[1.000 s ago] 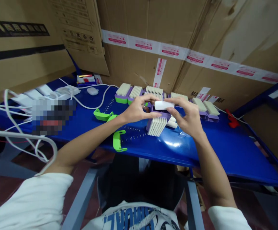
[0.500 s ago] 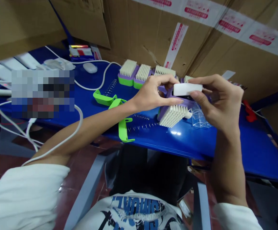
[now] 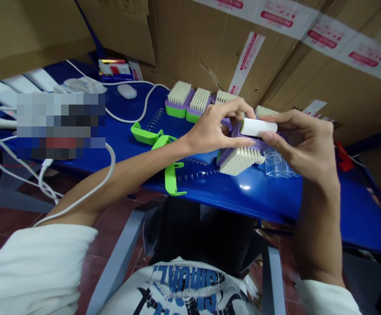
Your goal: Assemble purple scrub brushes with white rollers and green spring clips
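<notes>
- Two hands are at work. The left hand [image 3: 215,131] has its thumb and fingers closed around the near end of a purple brush [image 3: 239,157].
- The right hand [image 3: 300,142] is curled, with thumb and fingertips pinched on a white block [image 3: 259,127].
- There is one held brush. It is over the middle of the table and tilted, with its white bristles facing down. Whether the bristles touch the top cannot be told.
- There is one white block. It lies along the purple back of that brush, between the two hands.
- Four more brushes show in a row at the back by the cardboard, bristles up. They are the first brush [image 3: 178,98] and the second brush [image 3: 199,103], both on green bases, the third brush [image 3: 225,97] half behind the left fingers, and the fourth brush [image 3: 264,110] behind the right hand.
- Three green plastic pieces lie left of the hands. Two are close together, the far piece [image 3: 144,134] and the middle piece [image 3: 162,141], and the near piece [image 3: 172,179] is at the front edge.
- Two rows of small metal springs are laid out, a back row [image 3: 156,119] and a front row [image 3: 199,175].
- A clear plastic cluster [image 3: 277,165] sits under the right hand. Its pieces are too blurred to count.
- One white mouse [image 3: 127,91] and several white cables [image 3: 79,197] occupy the left side.
- The surface is a glossy blue table [image 3: 308,201].
- Large cardboard boxes [image 3: 193,39] with red-printed white tape [image 3: 325,35] wall in the back.
- A dark red tiled floor [image 3: 13,214] shows below.
</notes>
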`<act>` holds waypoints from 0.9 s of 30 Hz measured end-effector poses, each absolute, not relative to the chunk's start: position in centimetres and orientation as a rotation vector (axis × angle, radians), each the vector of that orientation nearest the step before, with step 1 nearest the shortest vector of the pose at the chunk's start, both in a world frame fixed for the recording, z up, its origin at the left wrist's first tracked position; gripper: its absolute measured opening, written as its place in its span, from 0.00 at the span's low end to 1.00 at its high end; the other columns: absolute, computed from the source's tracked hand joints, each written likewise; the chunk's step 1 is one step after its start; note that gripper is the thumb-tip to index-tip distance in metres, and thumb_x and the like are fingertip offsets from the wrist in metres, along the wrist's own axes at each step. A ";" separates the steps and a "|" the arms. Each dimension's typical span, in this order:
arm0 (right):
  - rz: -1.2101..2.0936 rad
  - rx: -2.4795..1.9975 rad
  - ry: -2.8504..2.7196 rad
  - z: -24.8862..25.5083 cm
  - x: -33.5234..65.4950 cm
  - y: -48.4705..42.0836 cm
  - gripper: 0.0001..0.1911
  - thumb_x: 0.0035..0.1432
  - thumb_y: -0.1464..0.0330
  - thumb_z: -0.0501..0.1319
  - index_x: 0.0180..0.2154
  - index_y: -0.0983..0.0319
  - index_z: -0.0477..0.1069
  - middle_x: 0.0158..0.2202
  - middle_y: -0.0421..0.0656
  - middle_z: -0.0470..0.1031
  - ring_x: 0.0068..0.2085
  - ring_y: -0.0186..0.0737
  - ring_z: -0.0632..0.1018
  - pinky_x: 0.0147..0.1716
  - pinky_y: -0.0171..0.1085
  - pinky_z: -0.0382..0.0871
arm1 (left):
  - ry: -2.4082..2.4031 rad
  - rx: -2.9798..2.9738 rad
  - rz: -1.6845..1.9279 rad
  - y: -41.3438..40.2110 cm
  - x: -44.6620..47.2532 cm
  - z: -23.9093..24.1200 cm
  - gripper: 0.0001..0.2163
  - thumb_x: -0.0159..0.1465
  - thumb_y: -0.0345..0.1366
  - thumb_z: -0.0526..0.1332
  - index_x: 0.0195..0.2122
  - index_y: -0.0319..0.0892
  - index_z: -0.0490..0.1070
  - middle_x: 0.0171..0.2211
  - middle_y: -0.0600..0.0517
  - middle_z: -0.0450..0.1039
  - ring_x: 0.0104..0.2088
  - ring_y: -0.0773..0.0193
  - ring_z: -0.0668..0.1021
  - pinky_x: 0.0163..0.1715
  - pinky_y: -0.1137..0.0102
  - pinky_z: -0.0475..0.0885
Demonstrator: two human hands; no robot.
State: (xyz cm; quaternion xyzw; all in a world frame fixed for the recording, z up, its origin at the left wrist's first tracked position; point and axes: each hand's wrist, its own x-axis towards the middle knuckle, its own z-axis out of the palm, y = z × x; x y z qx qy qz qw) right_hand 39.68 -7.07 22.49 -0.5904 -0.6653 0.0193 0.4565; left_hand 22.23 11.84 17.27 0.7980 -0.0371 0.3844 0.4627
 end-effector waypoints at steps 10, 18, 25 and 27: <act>-0.077 -1.446 -1.627 19.8 37.3 -6.9 0.31 0.72 0.48 0.75 0.69 0.52 0.79 0.58 0.47 0.87 0.55 0.52 0.88 0.57 0.52 0.89 | -0.050 2.055 1.015 11.8 20.9 19.3 0.27 0.65 0.65 0.79 0.49 0.47 0.85 0.48 0.48 0.85 0.53 0.47 0.86 0.56 0.51 0.85; -0.039 -1.291 -1.445 17.4 37.8 -5.2 0.35 0.64 0.40 0.79 0.61 0.51 0.77 0.44 0.40 0.80 0.43 0.43 0.85 0.47 0.46 0.88 | -0.187 2.264 0.996 12.8 20.7 21.0 0.17 0.74 0.58 0.74 0.50 0.53 0.92 0.46 0.50 0.91 0.48 0.54 0.88 0.54 0.57 0.84; -0.034 -1.326 -1.419 17.4 37.5 -5.5 0.31 0.67 0.38 0.75 0.53 0.54 0.78 0.44 0.40 0.81 0.41 0.42 0.83 0.48 0.45 0.87 | -0.147 2.333 0.943 12.7 20.7 21.8 0.18 0.73 0.59 0.74 0.50 0.52 0.93 0.44 0.49 0.90 0.43 0.55 0.87 0.48 0.59 0.84; -0.034 -1.327 -1.419 17.3 37.4 -5.4 0.31 0.67 0.37 0.74 0.53 0.54 0.77 0.44 0.41 0.81 0.40 0.42 0.83 0.48 0.45 0.87 | -0.168 2.377 0.948 12.7 20.7 22.1 0.16 0.74 0.57 0.74 0.51 0.54 0.93 0.44 0.50 0.90 0.42 0.56 0.87 0.45 0.60 0.84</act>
